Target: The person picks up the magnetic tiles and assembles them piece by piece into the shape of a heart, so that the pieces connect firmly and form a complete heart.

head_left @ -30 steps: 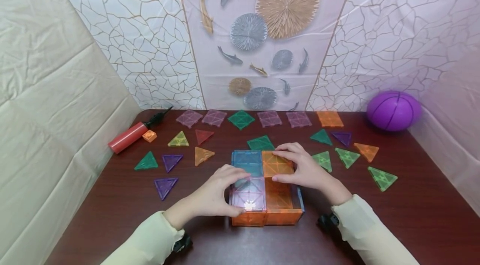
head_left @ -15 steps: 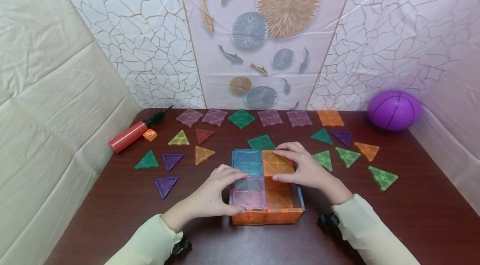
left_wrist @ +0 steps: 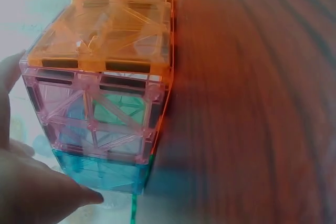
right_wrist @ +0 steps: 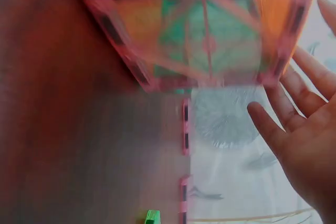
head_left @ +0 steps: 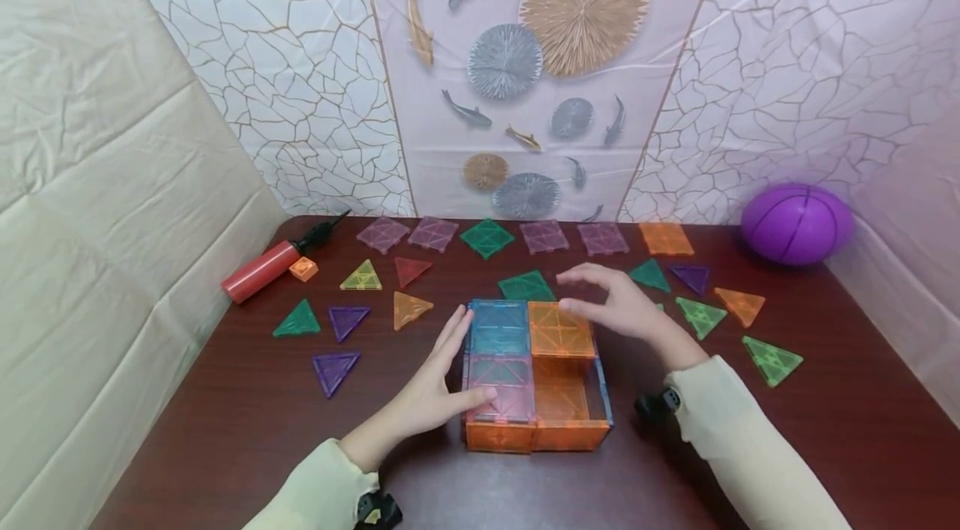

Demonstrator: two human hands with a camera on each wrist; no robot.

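Head view | left hand [head_left: 431,397], right hand [head_left: 626,309] released | green square [head_left: 527,286] behind tile box [head_left: 572,436] | ball [head_left: 798,224] right-rear

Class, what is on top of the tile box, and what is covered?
On the box: a blue tile, a pink tile and an orange tile; the near right quarter is open. The left hand covers part of the pink tile. The underside is hidden.

A glossy, see-through orange, blue and pink plastic-tile box [head_left: 521,384] sits on a dark reddish-brown, wood-grained surface [head_left: 225,430] with a soft sheen. Around the box: a smooth purple ball [head_left: 798,224] at two o'clock, a smooth red plastic cylinder [head_left: 260,272] at ten, creased printed cloth [head_left: 502,112] at twelve.
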